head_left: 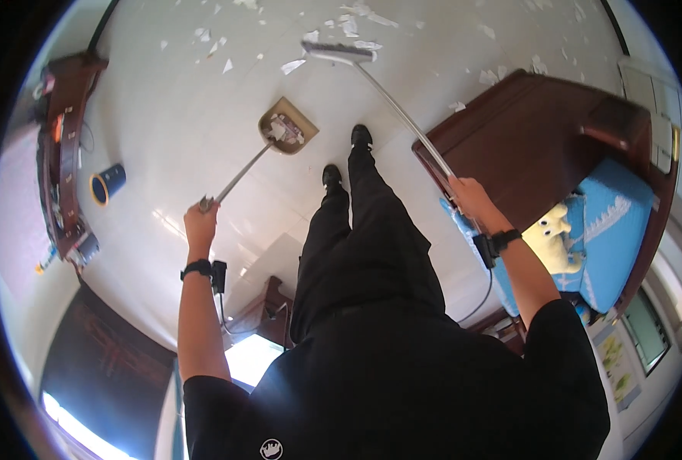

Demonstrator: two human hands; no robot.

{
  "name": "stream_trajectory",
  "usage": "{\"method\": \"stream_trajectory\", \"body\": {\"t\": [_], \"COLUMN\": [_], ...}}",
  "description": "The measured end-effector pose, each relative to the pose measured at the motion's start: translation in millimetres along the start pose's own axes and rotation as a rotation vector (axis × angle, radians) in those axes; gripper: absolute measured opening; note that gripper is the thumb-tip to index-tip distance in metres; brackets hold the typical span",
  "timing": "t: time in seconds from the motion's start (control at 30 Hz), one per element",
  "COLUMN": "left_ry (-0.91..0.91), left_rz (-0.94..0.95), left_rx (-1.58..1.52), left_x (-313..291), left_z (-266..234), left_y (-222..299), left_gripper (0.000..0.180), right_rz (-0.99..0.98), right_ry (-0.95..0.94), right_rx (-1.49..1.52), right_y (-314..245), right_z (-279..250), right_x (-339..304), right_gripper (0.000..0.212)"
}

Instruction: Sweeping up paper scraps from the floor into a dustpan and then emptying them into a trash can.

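Note:
My left hand [200,225] is closed round the top of a long-handled dustpan [307,123]. Its tan pan rests on the floor left of my feet, with scraps of paper [285,130] inside. Out to the right, my right hand [473,201] grips the metal pole of a broom [393,103]. The broom's grey head [339,54] lies on the pale floor farther ahead, among torn white paper pieces [293,67]. Broom head and dustpan are apart.
More scraps [364,12] are scattered over the far floor. A dark wooden bench [509,126] with a blue cushion [617,222] and a yellow plush toy [549,241] stands at right. A dark bin [109,184] and a wooden cabinet [71,146] are at left.

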State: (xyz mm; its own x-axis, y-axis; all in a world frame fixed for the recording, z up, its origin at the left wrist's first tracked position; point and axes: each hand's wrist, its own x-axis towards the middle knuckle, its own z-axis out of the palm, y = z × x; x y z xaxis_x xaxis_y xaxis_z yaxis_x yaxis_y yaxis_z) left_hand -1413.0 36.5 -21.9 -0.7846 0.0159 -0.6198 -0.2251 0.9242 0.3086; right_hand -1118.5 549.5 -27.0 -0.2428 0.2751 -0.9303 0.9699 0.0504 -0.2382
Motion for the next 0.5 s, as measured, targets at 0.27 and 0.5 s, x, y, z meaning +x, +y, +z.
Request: {"method": "stream_trajectory", "body": {"t": [0.27, 0.5], "left_ry": [0.032, -0.089], "left_rz": [0.136, 0.263], "left_rx": [0.069, 0.149], "left_x": [-3, 14], "left_z": [-13, 8], "left_y": [-52, -80], "left_gripper": [0.027, 0.029], "right_rz": [-0.356, -0.557], "right_ry": [0.041, -0.241], "right_rx": [-0.822, -1.107], "right_y": [1, -37], "right_z": [-8, 82], "right_x": [-86, -40], "right_gripper": [0.045, 0.039]}}
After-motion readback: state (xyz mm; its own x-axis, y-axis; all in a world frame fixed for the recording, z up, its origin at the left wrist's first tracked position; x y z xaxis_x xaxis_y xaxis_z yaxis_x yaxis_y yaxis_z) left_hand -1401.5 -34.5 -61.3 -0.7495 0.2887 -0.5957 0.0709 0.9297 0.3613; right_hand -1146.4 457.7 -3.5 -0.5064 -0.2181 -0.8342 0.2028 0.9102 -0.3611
